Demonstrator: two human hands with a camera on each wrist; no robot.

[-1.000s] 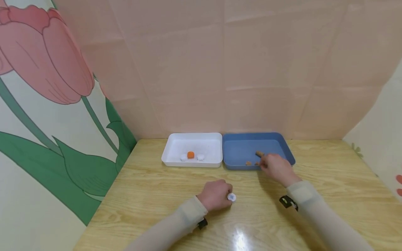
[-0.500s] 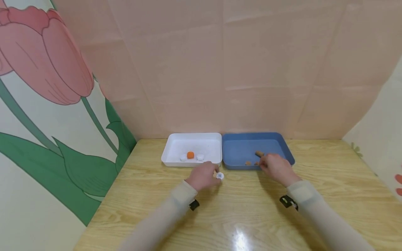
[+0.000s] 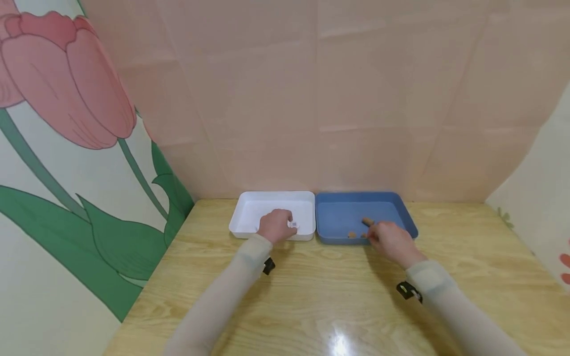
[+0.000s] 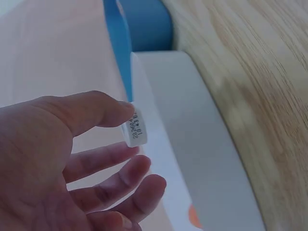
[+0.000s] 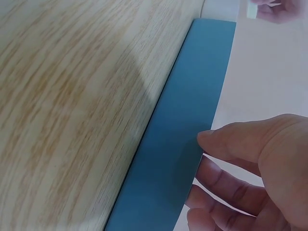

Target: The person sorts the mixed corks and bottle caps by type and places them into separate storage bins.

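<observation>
My left hand (image 3: 275,226) is over the white tray (image 3: 236,225), pinching a small white bottle cap (image 4: 136,127) at the thumb tip. Printed characters show on the cap's side; the other fingers are spread and loosely bent. An orange piece (image 4: 194,216) shows partly in the tray in the left wrist view. My right hand (image 3: 394,242) hovers at the front wall of the blue tray (image 5: 178,120), thumb tip and loosely curled fingers by the rim. No held thing shows in it. Beside its fingers lie a brown cork-like cylinder (image 3: 368,222) and a flat brown piece (image 3: 352,235).
Both trays stand side by side at the back of the wooden table (image 3: 311,296), against a pink-covered wall (image 3: 311,99). Another small brown piece (image 3: 364,236) lies at the blue tray's front. A painted tulip wall (image 3: 67,89) rises at the left.
My left hand has moved forward and left from the table to over the white tray, carrying the cap. It now covers the orange piece there. My right hand has stayed in place.
</observation>
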